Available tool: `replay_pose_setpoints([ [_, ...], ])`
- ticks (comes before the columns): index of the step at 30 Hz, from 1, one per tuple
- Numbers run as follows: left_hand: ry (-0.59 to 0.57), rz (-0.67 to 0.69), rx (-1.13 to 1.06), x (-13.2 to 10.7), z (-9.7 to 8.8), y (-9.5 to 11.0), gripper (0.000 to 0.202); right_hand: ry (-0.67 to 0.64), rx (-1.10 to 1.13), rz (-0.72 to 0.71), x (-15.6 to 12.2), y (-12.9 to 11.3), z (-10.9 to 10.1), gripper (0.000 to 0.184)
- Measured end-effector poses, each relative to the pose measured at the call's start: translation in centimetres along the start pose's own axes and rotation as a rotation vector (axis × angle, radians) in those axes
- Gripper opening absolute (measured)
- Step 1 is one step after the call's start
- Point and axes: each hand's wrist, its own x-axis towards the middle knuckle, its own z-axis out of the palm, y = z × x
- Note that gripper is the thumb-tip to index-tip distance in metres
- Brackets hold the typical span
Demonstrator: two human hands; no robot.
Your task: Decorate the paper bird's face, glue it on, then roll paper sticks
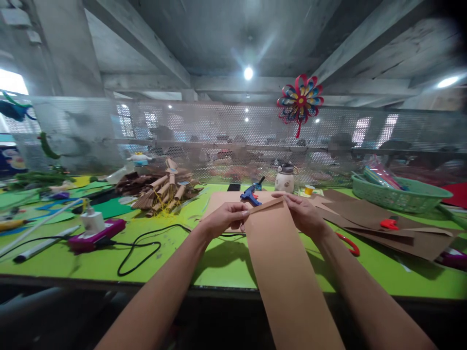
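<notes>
Strip, near end: The paper strip (288, 277) is being held above the green table (222, 273), its near end hanging past the table's front edge and running out of view.
Strip, weight: Little load is being placed on the fingers; the paper is judged light and thin.
Strip, stiffness: A fairly flat span is being kept by the paper, though bending and creasing under finger pressure are being judged easy.
Strip, surface: A dry, matt face is being shown; slipping is judged unlikely, while stray creases or a torn corner are being judged the main risks.
Left hand: The left far corner is being pinched between thumb and fingers by the left hand (226, 216).
Right hand: The right far corner is being gripped by the right hand (301, 210), with the fingers closed on the paper.
Folded edge: A narrow folded edge (268, 205) is being stretched between both hands; whether it is glued cannot be told.
Hold points: Both ends of the fold are being judged the best grips; the middle is being left unsupported and is judged likely to buckle if squeezed inward.
Glue gun: The blue glue gun (250, 195), just beyond the fold, is being touched by neither hand.
Basket: The green basket (404, 193) is being seen farther off, at the right, behind brown sheets (368, 214).
</notes>
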Motion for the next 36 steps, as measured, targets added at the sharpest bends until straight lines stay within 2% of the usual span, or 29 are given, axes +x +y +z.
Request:
replay_pose_setpoints([
  [2,-0.032,-0.012,-0.072,0.0,0.4,-0.2,0.026,-0.071,-0.034,0.014,-0.2,0.1,0.6,0.046],
  [4,-0.104,-0.036,-0.124,0.0,1.0,-0.5,0.026,-0.197,-0.056,0.052,-0.4,0.3,1.3,0.053],
  [6,-0.181,-0.057,-0.163,0.0,1.5,-0.9,0.026,-0.287,-0.061,0.068,-0.5,0.5,1.9,0.043],
  [9,-0.232,-0.088,-0.174,0.2,2.1,-1.7,0.026,-0.317,-0.111,-0.019,-0.4,0.7,2.3,0.019],
  [11,-0.241,-0.101,-0.16,0.4,2.5,-2.2,0.027,-0.307,-0.155,-0.082,-0.2,0.9,2.3,0.014],
  [13,-0.244,-0.112,-0.145,0.5,2.8,-2.4,0.027,-0.291,-0.167,-0.07,-0.1,1.1,2.1,0.014],
  [16,-0.177,-0.114,-0.084,0.5,2.8,-2.2,0.028,-0.209,-0.186,0.003,0.1,1.6,1.8,0.016],
  [19,-0.018,-0.101,0.006,0.4,2.1,-1.5,0.029,-0.118,-0.27,0.041,0.1,1.7,1.5,0.021],
  [22,0.11,-0.114,-0.023,0.5,1.0,-0.9,0.04,-0.125,-0.381,0.099,0.3,1.7,1.1,0.027],
  [24,0.128,-0.123,-0.012,0.6,0.6,-0.9,0.049,-0.14,-0.48,0.124,0.4,1.9,0.8,0.03],
  [26,0.092,-0.116,0.121,0.7,0.6,-1.0,0.051,-0.131,-0.591,0.107,0.7,2.3,0.6,0.031],
  [29,0.04,-0.049,0.362,0.9,1.1,-1.5,0.042,-0.107,-0.724,0.063,1.0,2.9,0.4,0.03],
  [31,0.04,-0.018,0.413,1.0,1.6,-1.9,0.037,-0.064,-0.761,0.039,1.2,3.2,0.4,0.029],
  [34,0.119,0.023,0.441,1.4,2.1,-2.3,0.031,0.025,-0.714,0.027,1.4,3.1,0.3,0.027],
  [36,0.214,0.108,0.523,1.7,2.1,-2.5,0.024,0.019,-0.617,0.045,1.4,2.9,0.0,0.025],
])
